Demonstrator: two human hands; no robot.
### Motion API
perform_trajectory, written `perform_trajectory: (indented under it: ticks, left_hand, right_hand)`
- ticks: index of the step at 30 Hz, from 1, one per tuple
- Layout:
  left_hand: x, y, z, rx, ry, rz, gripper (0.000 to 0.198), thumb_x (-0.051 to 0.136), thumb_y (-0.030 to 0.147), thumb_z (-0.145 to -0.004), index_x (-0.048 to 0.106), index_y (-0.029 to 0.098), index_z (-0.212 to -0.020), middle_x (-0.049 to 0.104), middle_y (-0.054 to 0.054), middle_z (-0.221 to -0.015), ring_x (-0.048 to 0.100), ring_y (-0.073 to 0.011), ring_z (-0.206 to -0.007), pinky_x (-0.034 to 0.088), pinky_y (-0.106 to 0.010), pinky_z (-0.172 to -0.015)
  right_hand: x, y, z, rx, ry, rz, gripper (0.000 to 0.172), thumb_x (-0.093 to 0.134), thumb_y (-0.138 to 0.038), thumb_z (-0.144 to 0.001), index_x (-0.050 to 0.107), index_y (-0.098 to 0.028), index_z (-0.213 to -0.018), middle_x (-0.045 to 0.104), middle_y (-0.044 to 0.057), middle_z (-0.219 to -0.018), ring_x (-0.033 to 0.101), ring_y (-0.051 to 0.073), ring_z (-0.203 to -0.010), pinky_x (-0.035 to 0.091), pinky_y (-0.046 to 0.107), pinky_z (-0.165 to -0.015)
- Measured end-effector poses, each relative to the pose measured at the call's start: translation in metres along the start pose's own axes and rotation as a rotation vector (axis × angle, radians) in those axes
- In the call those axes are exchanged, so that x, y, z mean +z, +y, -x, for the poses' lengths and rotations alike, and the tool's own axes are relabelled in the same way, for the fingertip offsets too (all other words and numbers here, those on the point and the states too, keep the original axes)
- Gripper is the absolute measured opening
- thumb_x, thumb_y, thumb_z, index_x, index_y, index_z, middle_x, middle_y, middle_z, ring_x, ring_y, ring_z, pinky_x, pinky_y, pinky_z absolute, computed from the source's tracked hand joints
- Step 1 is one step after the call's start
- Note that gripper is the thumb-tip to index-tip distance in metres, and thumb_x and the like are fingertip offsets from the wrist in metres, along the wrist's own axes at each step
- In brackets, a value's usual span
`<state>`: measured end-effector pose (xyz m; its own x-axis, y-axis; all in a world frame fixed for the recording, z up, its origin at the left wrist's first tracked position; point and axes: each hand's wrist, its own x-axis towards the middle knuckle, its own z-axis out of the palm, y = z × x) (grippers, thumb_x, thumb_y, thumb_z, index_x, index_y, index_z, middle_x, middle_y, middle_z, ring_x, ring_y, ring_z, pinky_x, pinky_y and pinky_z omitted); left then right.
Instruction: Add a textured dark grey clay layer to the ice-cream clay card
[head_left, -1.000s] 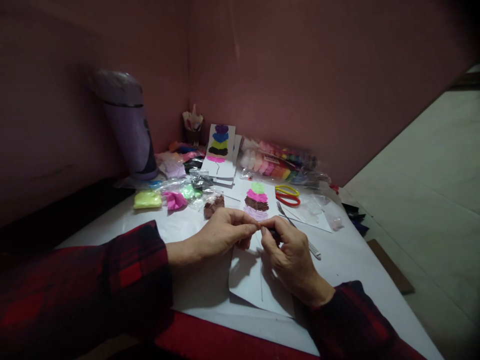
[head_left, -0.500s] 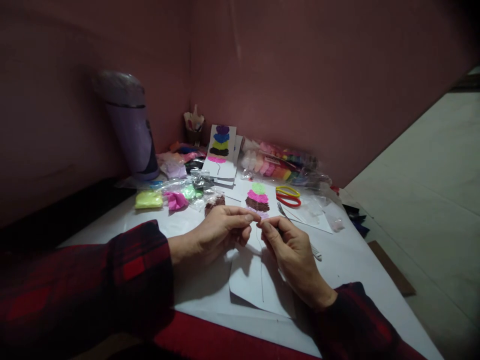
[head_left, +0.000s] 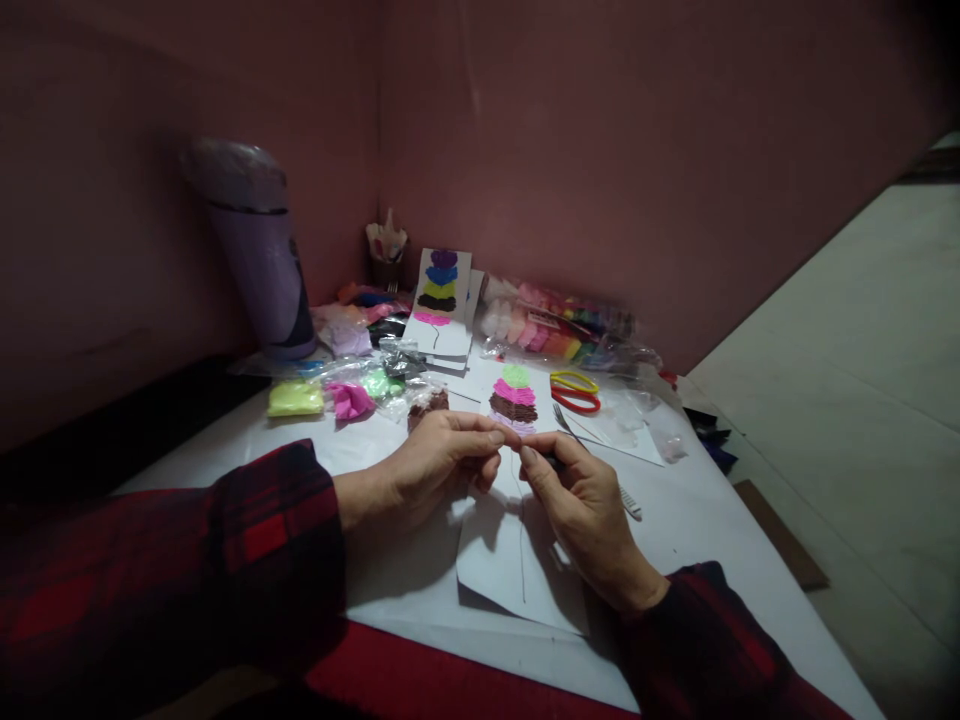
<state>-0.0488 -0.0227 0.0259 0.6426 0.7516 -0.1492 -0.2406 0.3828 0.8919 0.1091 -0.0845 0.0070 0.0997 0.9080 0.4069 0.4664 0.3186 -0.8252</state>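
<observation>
Both hands meet at frame centre, just above the white sheet (head_left: 517, 575) on the desk (head_left: 712, 530). The left hand (head_left: 439, 465) has its fingers pressed together on a small bit (head_left: 514, 447) too tiny to identify, and the right hand (head_left: 585, 510) has its fingers closed round a dark slim tool (head_left: 551, 463). Judged step: shaping that bit just below the layered clay picture (head_left: 514, 400); any next move calls for fine, steady fingertip control.

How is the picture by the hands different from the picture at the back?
The near picture lies flat on the table; the back picture looks propped up. The near picture stacks green, pink, brown and lilac; the back picture stacks purple, blue, yellow, black and pink. Both are colourful layers on white card.
</observation>
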Motion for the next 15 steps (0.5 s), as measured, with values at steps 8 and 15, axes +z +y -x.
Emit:
perform_trajectory:
  ticks: [8, 15]
  left_hand:
    - [-0.0025, -0.0026, -0.0021, 0.048, -0.019, -0.061, 0.018, 0.069, 0.023, -0.070, 0.069, 0.008, -0.080, 0.056, -0.001, -0.049, 0.046, -0.0081, -0.045, 0.028, -0.021, -0.048]
    - [-0.0040, -0.0042, -0.0024, 0.123, -0.067, -0.148, 0.019, 0.070, 0.025, -0.072, 0.072, 0.010, -0.084, 0.057, 0.000, -0.049, 0.048, -0.0084, -0.047, 0.034, -0.021, -0.051]
  right_hand:
    - [-0.0002, -0.0001, -0.0013, 0.020, -0.019, -0.011, 0.015, 0.057, -0.029, -0.089, 0.066, -0.017, -0.089, 0.058, -0.001, -0.066, 0.051, 0.012, -0.058, 0.041, 0.025, -0.054]
    - [-0.0012, -0.0011, -0.0008, 0.043, -0.011, 0.008, 0.014, 0.055, -0.028, -0.088, 0.062, -0.017, -0.083, 0.053, -0.003, -0.061, 0.043, 0.011, -0.053, 0.035, 0.024, -0.050]
